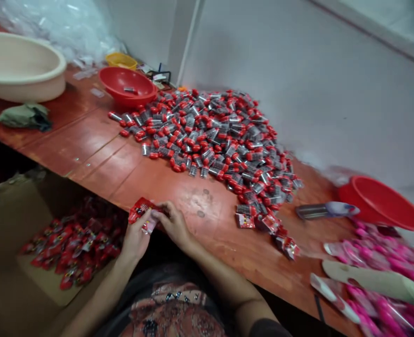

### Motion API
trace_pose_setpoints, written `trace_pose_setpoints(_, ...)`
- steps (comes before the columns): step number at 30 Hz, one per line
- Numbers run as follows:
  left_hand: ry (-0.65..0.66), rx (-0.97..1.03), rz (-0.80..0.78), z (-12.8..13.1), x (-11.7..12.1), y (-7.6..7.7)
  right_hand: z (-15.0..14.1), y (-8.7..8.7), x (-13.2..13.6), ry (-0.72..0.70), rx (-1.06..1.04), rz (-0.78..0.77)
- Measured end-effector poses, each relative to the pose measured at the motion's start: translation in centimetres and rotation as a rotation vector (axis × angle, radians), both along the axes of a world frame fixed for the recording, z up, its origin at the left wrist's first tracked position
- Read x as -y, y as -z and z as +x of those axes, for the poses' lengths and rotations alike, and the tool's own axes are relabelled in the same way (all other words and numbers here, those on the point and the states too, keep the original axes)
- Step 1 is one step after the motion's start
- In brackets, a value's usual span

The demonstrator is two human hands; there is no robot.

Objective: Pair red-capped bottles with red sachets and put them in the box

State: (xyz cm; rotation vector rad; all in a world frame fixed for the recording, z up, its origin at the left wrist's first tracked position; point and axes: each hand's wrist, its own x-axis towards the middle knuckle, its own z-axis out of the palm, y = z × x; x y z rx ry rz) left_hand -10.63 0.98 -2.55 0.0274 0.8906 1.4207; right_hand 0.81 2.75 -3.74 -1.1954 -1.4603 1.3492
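The left hand (135,238) and right hand (173,224) are closed on a red foil packet (142,210), gripping it between their fingers; it sits nearest the person, in front of the heap of red-and-grey capsule packs (207,135); a cardboard box (24,224) left of the heap holds loose red packets (75,245); a red basin (128,86) just behind it holds one pack; a second red basin (382,203) stands right of it; a beige basin (20,68) stands farther left.
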Motion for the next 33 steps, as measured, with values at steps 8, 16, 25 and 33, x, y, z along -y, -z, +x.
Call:
trace_pose_setpoints(8,0.093,-0.147,-0.057,4.4,-1.9,0.3,13.6,-2.7,-12.1,0.199,0.485,0.341)
trace_pose_setpoints(16,0.087,-0.161,-0.149,5.6,-3.3,1.1,21.4,-1.5,-21.7,0.415,1.167,0.301)
trace_pose_setpoints(25,0.171,-0.17,-0.15,7.9,-5.2,1.2,17.9,1.3,-13.1,0.206,1.116,0.469)
trace_pose_setpoints(33,0.193,-0.226,-0.143,9.2,-4.6,1.9,15.9,2.5,-7.2,0.138,0.982,0.432)
